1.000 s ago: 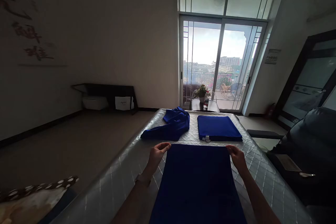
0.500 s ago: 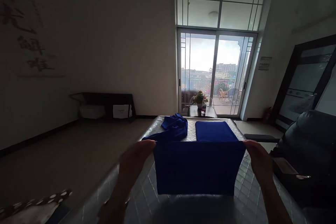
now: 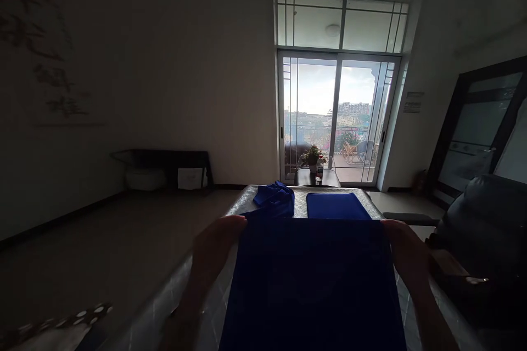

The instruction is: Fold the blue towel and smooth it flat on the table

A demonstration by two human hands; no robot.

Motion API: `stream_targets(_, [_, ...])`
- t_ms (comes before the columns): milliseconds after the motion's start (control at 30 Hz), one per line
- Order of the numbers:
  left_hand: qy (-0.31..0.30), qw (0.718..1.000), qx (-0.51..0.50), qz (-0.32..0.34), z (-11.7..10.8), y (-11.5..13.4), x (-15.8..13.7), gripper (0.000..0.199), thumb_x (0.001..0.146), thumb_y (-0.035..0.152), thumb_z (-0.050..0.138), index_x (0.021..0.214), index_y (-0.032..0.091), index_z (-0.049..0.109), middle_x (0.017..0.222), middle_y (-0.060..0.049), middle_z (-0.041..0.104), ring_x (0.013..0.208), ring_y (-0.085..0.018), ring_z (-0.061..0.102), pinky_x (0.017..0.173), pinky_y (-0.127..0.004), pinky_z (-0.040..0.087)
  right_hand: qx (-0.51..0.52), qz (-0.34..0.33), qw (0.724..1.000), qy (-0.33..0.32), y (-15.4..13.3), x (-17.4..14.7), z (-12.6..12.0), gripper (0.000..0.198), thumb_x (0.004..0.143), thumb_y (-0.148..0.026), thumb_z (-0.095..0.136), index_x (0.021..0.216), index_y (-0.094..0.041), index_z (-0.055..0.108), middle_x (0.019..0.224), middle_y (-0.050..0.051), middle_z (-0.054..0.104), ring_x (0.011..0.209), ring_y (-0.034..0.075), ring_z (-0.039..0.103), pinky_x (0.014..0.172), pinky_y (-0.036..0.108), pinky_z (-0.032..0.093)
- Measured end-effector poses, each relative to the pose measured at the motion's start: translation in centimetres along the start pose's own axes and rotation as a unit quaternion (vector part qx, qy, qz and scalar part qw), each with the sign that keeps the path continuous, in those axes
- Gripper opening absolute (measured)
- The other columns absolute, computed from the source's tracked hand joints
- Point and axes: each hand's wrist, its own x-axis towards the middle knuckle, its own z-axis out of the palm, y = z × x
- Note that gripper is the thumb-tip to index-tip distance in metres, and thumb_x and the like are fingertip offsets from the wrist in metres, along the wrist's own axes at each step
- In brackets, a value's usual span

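A dark blue cloth (image 3: 313, 279) hangs stretched between my hands, its top edge nearly level and its lower part running out of the bottom of the view. My left hand (image 3: 220, 238) pinches its upper left corner. At the upper right corner, my right hand (image 3: 405, 241) is closed on the same cloth. Behind it on the silver quilted table cover (image 3: 298, 194) lie a crumpled blue cloth (image 3: 275, 199) at the left and a flat, neatly folded blue cloth (image 3: 337, 205) at the right.
A small dark table (image 3: 307, 177) with a potted plant (image 3: 313, 158) and a bottle (image 3: 319, 170) stands beyond, before a glass sliding door (image 3: 313, 98). At right is a black leather chair (image 3: 486, 225). Polka-dot fabric (image 3: 82, 316) shows at lower left.
The cloth in my hands now hangs much longer, reaching past the bottom of the view. Its lower edge was visible before. Both hands keep their corners, and the view has tilted slightly.
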Motion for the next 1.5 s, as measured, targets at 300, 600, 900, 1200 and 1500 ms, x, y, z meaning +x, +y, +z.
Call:
stream_targets(300, [-0.189,0.967,0.123,-0.121,7.5,-15.5,-1.8,0.020,0.078,0.042,0.070,0.076,0.023,0.073,0.083,-0.005,0.082,0.087,-0.027,0.079,0.079,-0.034,0.061,-0.094,0.141,0.960,-0.224,12.6,-4.5,10.4,0.045,0.095,-0.049,0.044,0.110,-0.024,0.077,0.097,0.008,0.081,0.093,0.026,0.077,0.083,0.036,0.058])
stream_targets(600, [-0.238,0.932,0.256,-0.099,9.7,-19.6,-2.0,0.011,0.085,0.023,0.063,0.084,0.023,0.074,0.094,-0.003,0.081,0.094,-0.021,0.076,0.082,-0.027,0.054,-0.158,0.110,0.951,-0.242,17.1,-6.3,12.6,0.040,0.098,-0.034,0.038,0.103,-0.025,0.076,0.104,0.008,0.080,0.105,0.024,0.073,0.096,0.034,0.053])
stream_targets(900, [-0.239,0.908,0.344,-0.033,11.0,-17.2,-2.7,0.024,0.088,0.009,0.054,0.093,0.021,0.075,0.109,-0.009,0.076,0.109,-0.025,0.069,0.098,-0.036,0.050,-0.249,0.060,0.932,-0.258,17.1,-7.3,12.7,0.043,0.096,-0.017,0.036,0.114,-0.020,0.075,0.124,0.011,0.073,0.120,0.024,0.065,0.108,0.035,0.045])
stream_targets(1200, [-0.397,0.871,0.247,0.150,24.2,-9.5,-12.3,0.036,0.102,0.036,0.048,0.128,0.026,0.071,0.138,-0.007,0.070,0.132,-0.023,0.060,0.116,-0.035,0.041,-0.320,-0.007,0.872,-0.371,15.8,-10.1,14.0,0.058,0.096,-0.022,0.036,0.152,-0.012,0.052,0.159,0.012,0.050,0.151,0.023,0.039,0.124,0.039,0.029])
stream_targets(1500, [-0.417,0.848,0.304,0.120,24.5,-13.0,-13.8,0.069,0.106,0.058,0.022,0.155,0.017,0.048,0.163,-0.015,0.045,0.155,-0.030,0.034,0.127,-0.052,0.027,-0.369,0.019,0.835,-0.407,16.1,-11.2,14.5,0.064,0.101,-0.030,0.025,0.160,-0.005,0.034,0.167,0.016,0.032,0.157,0.025,0.026,0.127,0.044,0.023])
